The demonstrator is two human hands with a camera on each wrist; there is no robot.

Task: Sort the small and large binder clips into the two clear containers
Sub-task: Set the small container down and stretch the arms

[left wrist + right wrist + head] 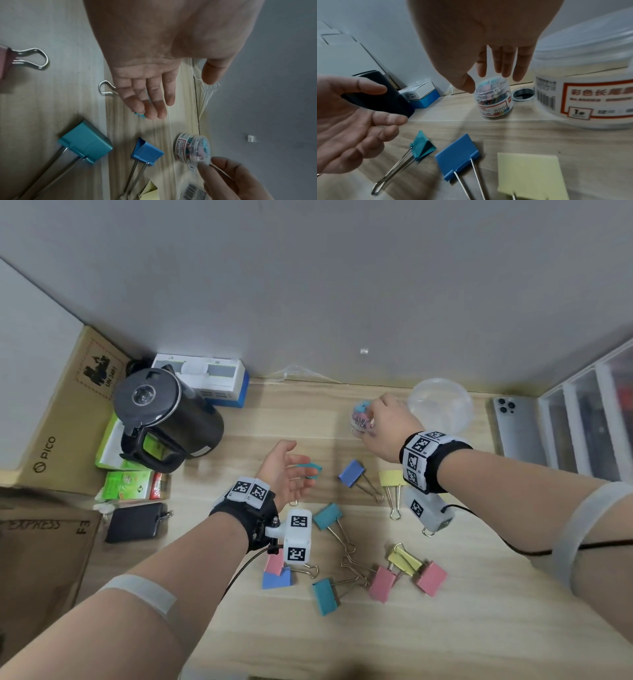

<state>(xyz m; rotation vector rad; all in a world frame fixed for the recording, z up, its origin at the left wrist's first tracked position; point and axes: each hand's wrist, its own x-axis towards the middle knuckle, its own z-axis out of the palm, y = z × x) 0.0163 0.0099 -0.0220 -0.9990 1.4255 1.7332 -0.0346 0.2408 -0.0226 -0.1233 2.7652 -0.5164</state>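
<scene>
Hovering over the small jar, already full of small clips, the right hand has fingers straight and holds nothing; the left hand is slack and empty above a teal clip. Judging by the large clips on the table, next comes grasping one for the big tub. The blue clip lies flat, handles toward the person.
</scene>
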